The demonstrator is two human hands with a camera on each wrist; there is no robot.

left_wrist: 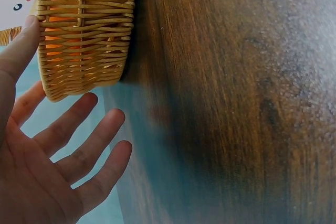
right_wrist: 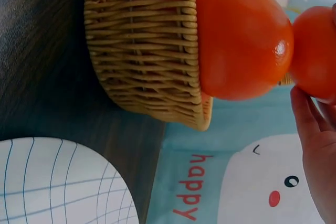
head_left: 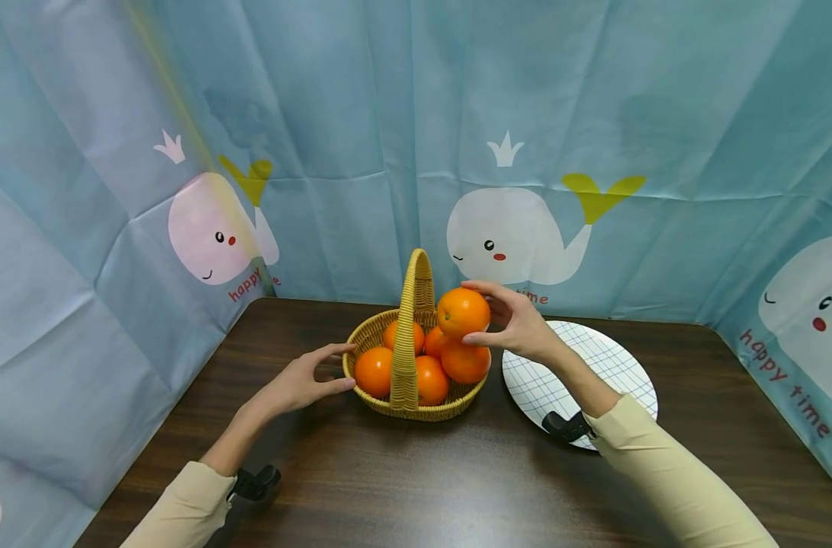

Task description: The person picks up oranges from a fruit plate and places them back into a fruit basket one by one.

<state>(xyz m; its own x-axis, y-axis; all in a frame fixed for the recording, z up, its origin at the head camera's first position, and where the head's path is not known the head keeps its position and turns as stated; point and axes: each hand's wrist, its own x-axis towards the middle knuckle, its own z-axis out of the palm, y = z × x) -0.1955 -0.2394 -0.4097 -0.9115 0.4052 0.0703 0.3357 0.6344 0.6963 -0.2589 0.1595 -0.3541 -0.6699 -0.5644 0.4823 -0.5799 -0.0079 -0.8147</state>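
A yellow wicker basket [head_left: 404, 409] with a tall arched handle [head_left: 406, 342] holds several oranges [head_left: 374, 372]. At its left end, my left hand [head_left: 307, 380] touches the rim with the thumb and a fingertip. The other fingers stay spread and loosely extended beside the basket wall [left_wrist: 86, 35] in the left wrist view. Above the basket's right side, my right hand [head_left: 518, 323] grips an orange [head_left: 463, 313] between thumb and fingers. Directly below it, another orange [right_wrist: 241, 40] rises over the rim; in the right wrist view the two oranges appear to touch.
A round white plate [head_left: 621, 373] with a blue grid pattern lies right of the basket, partly under my right forearm. The dark wooden table [head_left: 402, 487] ends at a blue curtain [head_left: 347, 99] printed with whales, hanging behind and at both sides.
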